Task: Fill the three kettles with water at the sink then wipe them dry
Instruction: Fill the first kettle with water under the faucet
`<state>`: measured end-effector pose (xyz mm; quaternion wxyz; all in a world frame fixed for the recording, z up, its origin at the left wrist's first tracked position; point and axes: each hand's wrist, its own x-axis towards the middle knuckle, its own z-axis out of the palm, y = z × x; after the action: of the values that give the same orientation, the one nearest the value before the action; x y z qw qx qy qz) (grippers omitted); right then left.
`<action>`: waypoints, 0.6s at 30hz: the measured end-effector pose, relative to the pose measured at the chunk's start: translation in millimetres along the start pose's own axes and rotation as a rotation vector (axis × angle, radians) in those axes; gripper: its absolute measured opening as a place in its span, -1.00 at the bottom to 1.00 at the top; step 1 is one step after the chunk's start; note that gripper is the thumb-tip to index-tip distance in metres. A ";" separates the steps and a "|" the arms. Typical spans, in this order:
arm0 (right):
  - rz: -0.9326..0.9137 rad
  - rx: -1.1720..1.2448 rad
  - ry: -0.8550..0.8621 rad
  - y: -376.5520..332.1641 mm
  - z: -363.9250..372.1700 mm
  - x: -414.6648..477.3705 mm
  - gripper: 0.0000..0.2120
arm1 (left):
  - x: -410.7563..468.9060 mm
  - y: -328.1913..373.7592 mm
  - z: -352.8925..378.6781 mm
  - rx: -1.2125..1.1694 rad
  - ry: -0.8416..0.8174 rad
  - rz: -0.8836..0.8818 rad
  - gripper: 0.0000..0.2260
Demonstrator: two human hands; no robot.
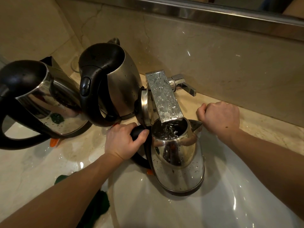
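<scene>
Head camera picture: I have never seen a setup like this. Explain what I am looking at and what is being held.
There is no machine here. A person wears one camera on the head, and it looks down at their own arms. The left hand grips the black handle of a steel kettle at the white sink. Its lid is open under the faucet, which runs water into it. The right hand rests as a fist on the counter, with nothing visible in it. A far-left kettle and a middle kettle stand on the counter. A green cloth lies by the sink's edge.
</scene>
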<state>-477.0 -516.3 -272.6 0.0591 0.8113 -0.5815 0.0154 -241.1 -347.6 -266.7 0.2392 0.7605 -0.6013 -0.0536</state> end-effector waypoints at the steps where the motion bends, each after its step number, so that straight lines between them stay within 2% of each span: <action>1: -0.002 -0.001 0.003 0.2 0.2 0.0 -0.52 | 0.2 0.0 0.1 -0.003 -0.003 -0.001 -0.42; 18: -0.004 -0.032 -0.008 -0.3 -1.7 -0.3 -0.53 | 0.0 -1.1 1.4 0.001 -0.005 -0.005 -0.44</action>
<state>-476.8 -515.8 -270.9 0.0696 0.8114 -0.5803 0.0029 -240.7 -347.9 -268.3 0.2372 0.7619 -0.6000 -0.0558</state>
